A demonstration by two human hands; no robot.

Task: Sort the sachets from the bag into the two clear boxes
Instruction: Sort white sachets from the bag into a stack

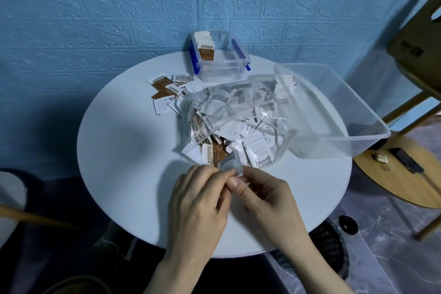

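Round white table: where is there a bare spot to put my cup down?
The round white table is bare on its left, between the loose brown-and-white sachets and the near rim. It is crowded mid-table, with the clear sachet bag and, behind, the small blue-clipped box and large clear tub.

Two bare hands — the left hand (pixel 199 194) and the right hand (pixel 263 198) — show with bare forearms; no sleeves, rings, watch or gloves are visible. The fingernails are short and unpainted — plain. Nothing else of the person's clothing is clear.
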